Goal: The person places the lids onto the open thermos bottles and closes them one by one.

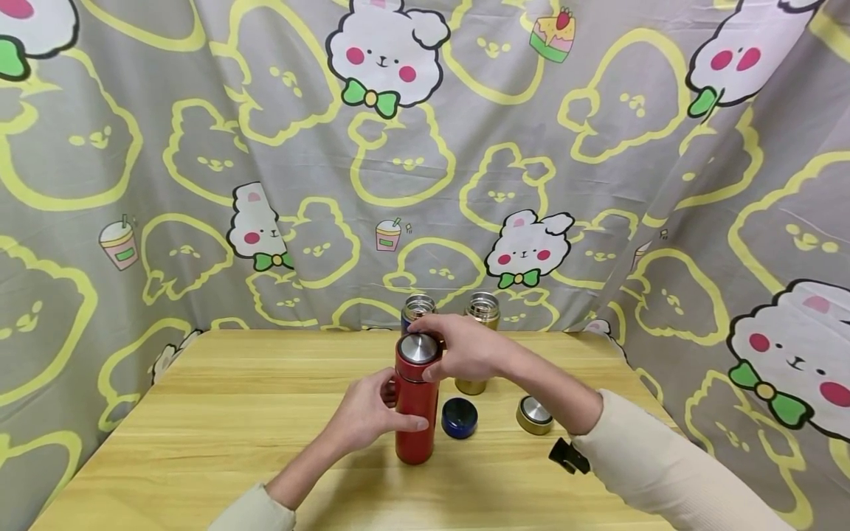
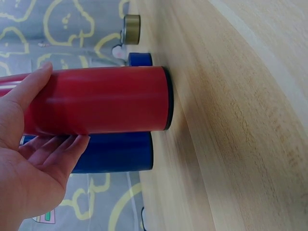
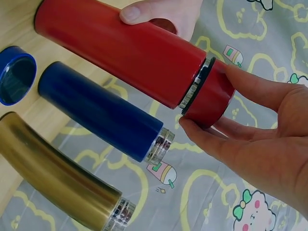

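A red thermos bottle (image 1: 415, 424) stands upright on the table in front of me. My left hand (image 1: 367, 413) grips its body, with the thumb on the near side. At the top, my right hand (image 1: 468, 346) holds the red lid (image 3: 215, 94) between thumb and fingers. In the right wrist view a narrow band of silver neck (image 3: 193, 89) shows between lid and body. Behind it are an uncapped blue thermos bottle (image 3: 103, 108) and an uncapped gold thermos bottle (image 3: 62, 173), both with bare steel necks.
A blue lid (image 1: 460, 418) lies just right of the red bottle, and a gold lid (image 1: 534, 414) sits farther right, under the right forearm. Beside the right sleeve is a small black object (image 1: 569, 456). A patterned curtain (image 1: 412, 177) hangs behind the wooden table (image 1: 265, 398).
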`<state>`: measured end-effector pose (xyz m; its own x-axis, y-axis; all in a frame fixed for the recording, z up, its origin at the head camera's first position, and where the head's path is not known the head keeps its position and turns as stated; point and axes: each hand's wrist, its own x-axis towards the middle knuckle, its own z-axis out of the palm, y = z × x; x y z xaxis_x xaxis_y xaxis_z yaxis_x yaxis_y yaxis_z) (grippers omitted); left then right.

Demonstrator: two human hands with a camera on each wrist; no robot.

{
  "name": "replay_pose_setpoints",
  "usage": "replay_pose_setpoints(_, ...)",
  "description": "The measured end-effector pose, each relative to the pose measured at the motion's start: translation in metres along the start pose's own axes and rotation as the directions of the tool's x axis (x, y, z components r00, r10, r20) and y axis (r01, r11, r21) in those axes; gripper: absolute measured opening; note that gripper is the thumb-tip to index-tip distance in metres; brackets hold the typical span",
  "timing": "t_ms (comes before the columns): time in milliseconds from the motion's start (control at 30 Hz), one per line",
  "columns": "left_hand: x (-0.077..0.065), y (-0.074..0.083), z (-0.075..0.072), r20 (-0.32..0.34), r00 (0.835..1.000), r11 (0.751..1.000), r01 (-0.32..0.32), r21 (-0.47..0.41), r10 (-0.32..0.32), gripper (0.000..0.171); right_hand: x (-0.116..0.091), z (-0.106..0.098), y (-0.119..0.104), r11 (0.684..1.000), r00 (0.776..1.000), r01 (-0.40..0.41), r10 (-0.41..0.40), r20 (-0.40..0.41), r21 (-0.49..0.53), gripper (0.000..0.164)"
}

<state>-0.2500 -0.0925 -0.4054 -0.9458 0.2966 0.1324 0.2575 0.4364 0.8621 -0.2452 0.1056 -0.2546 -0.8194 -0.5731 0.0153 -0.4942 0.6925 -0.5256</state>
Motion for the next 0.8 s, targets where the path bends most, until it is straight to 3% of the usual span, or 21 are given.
replay_pose_setpoints(267,-0.0002,-0.0005,-0.0001,0.002,1.000,1.000,0.001,-0.003,-0.001,0.064,0.0003,0.0012,-0.0012,1.000,0.999,-0.013,0.014,-0.038,0.025,0.057)
replay_pose_setpoints(800,-0.0004,-0.0004,0.0002,0.007,1.000,1.000,-0.009,-0.023,0.009,0.062,0.0031,0.0079,-0.0004,0.996,0.986,-0.084,0.080,-0.145,-0.020,0.053)
